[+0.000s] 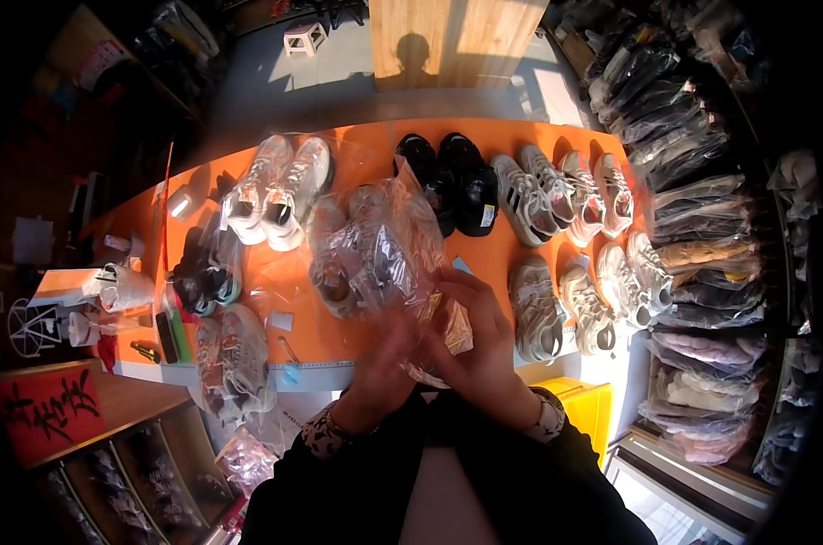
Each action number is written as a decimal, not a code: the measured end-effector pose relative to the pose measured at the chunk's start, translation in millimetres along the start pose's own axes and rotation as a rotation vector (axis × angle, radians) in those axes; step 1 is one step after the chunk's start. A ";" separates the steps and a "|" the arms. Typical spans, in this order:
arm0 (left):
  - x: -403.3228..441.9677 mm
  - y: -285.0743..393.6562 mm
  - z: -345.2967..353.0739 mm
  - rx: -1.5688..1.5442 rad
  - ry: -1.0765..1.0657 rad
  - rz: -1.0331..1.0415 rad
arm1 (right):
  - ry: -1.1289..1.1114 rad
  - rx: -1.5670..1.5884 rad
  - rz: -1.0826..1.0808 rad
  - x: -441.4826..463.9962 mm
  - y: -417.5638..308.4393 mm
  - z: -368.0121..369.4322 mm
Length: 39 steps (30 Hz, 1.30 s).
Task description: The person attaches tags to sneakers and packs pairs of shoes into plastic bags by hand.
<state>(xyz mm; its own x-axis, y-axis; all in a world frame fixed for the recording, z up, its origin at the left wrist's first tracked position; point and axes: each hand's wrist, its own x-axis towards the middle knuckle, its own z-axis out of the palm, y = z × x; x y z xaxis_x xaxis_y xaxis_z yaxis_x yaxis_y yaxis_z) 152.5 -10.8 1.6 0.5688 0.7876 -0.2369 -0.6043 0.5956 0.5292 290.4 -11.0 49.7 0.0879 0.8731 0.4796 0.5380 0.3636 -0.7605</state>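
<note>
A crinkled clear plastic bag (402,241) stretches over the orange table in front of me, with what look like pale shoes in or under it. My right hand (477,329) is closed on the near end of the bag, thumb and fingers curled around the gathered film, which shines gold there. Close beside it, my left hand (384,363) pinches the same end; its fingers are slightly blurred and partly behind plastic. A pale shoe (332,282) lies just left of the bag. Black shoes (457,177) stand beyond it to the right.
On the orange table (289,350) stand white sneakers (280,186), black-striped sneakers (525,204) and several other pale pairs. Bagged grey shoes (234,354) lie at the near left edge. A yellow crate (589,409) sits below right. Racks of bagged shoes (702,272) line the right side.
</note>
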 end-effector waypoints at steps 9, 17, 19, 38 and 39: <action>0.0 3.3 11.0 0.041 -0.036 0.007 | 0.055 -0.173 -0.083 -11.5 14.9 6.2; 1.8 9.8 20.2 0.758 -0.045 0.175 | -0.220 0.371 0.148 -13.0 -4.2 -10.6; 6.4 7.8 19.3 1.437 -0.119 0.405 | -0.105 0.541 0.243 -13.9 -18.9 -5.9; 24.1 41.0 2.0 1.360 0.373 0.897 | 0.018 1.039 0.676 -42.2 46.6 -15.0; 20.6 47.3 0.5 1.360 0.376 0.900 | 0.043 1.033 0.707 -40.2 54.7 -16.4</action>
<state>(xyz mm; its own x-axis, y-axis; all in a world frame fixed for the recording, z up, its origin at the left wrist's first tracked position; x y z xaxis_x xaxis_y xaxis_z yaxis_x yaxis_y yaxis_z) 135.8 33.5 22.1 0.0553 0.8903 0.4519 0.3638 -0.4395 0.8213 330.1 -31.5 -4.0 0.1267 0.9766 -0.1735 -0.5446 -0.0777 -0.8351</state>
